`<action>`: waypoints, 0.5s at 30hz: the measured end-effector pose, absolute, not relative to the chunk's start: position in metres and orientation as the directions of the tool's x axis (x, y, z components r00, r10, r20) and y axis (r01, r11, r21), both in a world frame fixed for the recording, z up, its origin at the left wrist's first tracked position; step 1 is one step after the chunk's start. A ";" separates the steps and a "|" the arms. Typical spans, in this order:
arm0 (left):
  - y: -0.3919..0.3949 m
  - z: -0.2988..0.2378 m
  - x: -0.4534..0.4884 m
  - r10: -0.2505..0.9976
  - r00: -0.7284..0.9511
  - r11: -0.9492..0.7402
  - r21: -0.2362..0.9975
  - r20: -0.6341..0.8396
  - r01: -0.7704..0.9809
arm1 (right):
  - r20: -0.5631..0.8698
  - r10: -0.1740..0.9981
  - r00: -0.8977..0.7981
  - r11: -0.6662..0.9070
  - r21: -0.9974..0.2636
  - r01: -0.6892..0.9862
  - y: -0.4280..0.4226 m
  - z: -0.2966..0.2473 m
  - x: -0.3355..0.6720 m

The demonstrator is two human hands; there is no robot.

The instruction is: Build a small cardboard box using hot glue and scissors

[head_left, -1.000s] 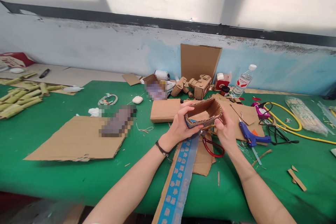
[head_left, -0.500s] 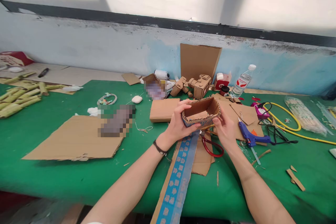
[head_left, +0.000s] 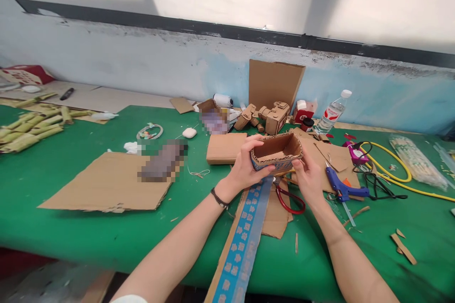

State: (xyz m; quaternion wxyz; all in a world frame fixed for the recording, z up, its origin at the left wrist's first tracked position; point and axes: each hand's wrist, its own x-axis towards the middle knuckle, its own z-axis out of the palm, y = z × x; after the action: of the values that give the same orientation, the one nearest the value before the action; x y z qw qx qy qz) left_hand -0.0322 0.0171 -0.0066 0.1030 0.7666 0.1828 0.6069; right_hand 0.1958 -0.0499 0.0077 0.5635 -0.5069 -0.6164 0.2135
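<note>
Between my two hands is a small open-topped cardboard box [head_left: 279,147], its hollow facing up toward me and blue printing on its near side. My left hand [head_left: 245,163] grips its left end, fingers behind and thumb along the front. At the right end, my right hand [head_left: 307,173] pinches the wall with the thumb in front. Beneath the box lie red-handled scissors [head_left: 290,201], their blades partly hidden. A long cardboard strip with blue printed tape [head_left: 236,246] runs from under the box to the table's near edge.
A blue glue gun [head_left: 344,188] lies on the right, near a yellow cable [head_left: 401,177]. Behind the box stand a cardboard camera model [head_left: 277,117] and a water bottle [head_left: 333,111]. On the left are a flat cardboard sheet [head_left: 95,182] and a blurred-out dark object [head_left: 163,161].
The whole view has shifted slightly, so everything appears a little further right. Both hands keep their hold on the box, which stays at nearly the same tilt.
</note>
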 end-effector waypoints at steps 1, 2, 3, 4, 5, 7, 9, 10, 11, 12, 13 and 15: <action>0.017 -0.007 -0.032 0.409 0.195 -0.911 0.386 0.891 0.147 | 0.480 0.865 0.150 0.394 -0.832 0.392 -0.049 0.007 0.196; 0.017 -0.006 -0.032 0.411 0.194 -0.910 0.390 0.891 0.140 | 0.479 0.865 0.147 0.394 -0.831 0.392 -0.049 0.006 0.197; 0.017 -0.006 -0.032 0.414 0.194 -0.909 0.394 0.889 0.135 | 0.478 0.867 0.141 0.396 -0.833 0.388 -0.048 0.005 0.197; 0.017 -0.006 -0.032 0.418 0.194 -0.908 0.398 0.888 0.132 | 0.475 0.869 0.137 0.397 -0.835 0.380 -0.048 0.004 0.198; 0.016 -0.006 -0.032 0.422 0.194 -0.906 0.403 0.885 0.132 | 0.472 0.871 0.134 0.398 -0.840 0.370 -0.047 0.003 0.199; 0.017 -0.005 -0.032 0.437 0.202 -0.899 0.417 0.876 0.137 | 0.462 0.877 0.131 0.394 -0.849 0.353 -0.046 0.000 0.200; 0.017 -0.006 -0.033 0.457 0.223 -0.889 0.434 0.861 0.143 | 0.457 0.880 0.130 0.393 -0.853 0.343 -0.046 -0.003 0.201; 0.017 -0.006 -0.033 0.463 0.236 -0.886 0.440 0.855 0.145 | 0.456 0.881 0.129 0.393 -0.855 0.340 -0.045 -0.004 0.201; 0.017 -0.007 -0.033 0.469 0.247 -0.883 0.446 0.848 0.146 | 0.456 0.881 0.127 0.393 -0.855 0.338 -0.045 -0.005 0.201; 0.016 -0.007 -0.033 0.479 0.252 -0.878 0.456 0.841 0.148 | 0.456 0.881 0.126 0.394 -0.854 0.339 -0.045 -0.006 0.200; 0.016 -0.008 -0.033 0.497 0.252 -0.868 0.473 0.830 0.150 | 0.456 0.882 0.121 0.395 -0.854 0.339 -0.045 -0.006 0.199; 0.014 -0.009 -0.032 0.553 0.247 -0.833 0.532 0.796 0.152 | 0.461 0.881 0.110 0.401 -0.849 0.344 -0.044 -0.008 0.197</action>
State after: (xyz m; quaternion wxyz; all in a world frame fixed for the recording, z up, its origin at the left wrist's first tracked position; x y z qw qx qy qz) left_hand -0.0320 0.0140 -0.0094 0.1763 0.7698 0.2288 0.5691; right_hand 0.1973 -0.0439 -0.0076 0.5594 -0.4918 -0.6226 0.2399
